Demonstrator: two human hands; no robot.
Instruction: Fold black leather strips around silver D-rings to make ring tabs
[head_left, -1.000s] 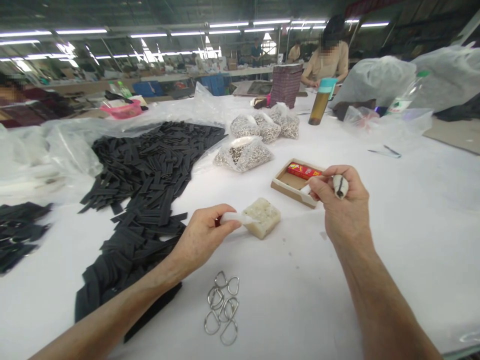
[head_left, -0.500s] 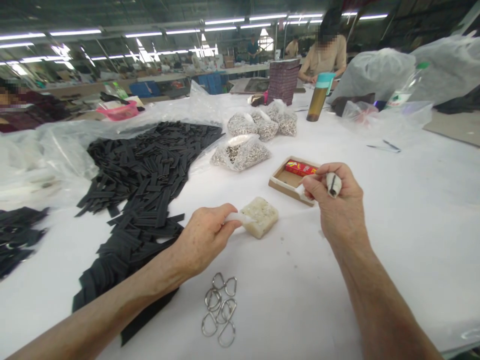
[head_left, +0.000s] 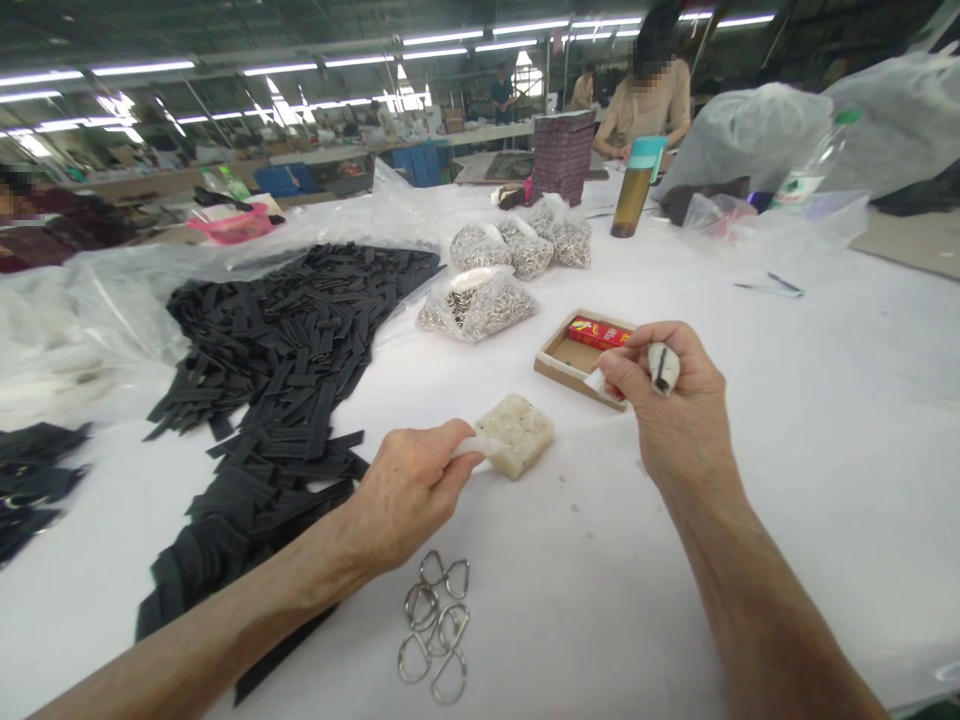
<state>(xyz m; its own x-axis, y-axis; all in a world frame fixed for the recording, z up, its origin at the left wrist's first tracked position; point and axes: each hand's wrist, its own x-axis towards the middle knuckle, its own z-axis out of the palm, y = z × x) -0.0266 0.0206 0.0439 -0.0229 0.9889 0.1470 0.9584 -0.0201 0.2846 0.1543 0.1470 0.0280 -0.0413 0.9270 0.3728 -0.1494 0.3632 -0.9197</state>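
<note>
My left hand is closed in a pinch on a small white strip whose tip rests on a pale waxy block on the white table. My right hand is closed around a small white roll with a dark mark, held above the table beside a shallow cardboard tray holding a red box. Several metal D-rings lie near my left forearm. A large pile of black straps spreads to the left.
Clear bags of metal rings sit behind the block. An amber bottle with a teal cap stands further back, near a person at work. Big plastic bags fill the far right. More black straps lie at the left edge.
My left hand has slid slightly back and down with the white strip, its tip still at the block. My right hand has barely moved.
</note>
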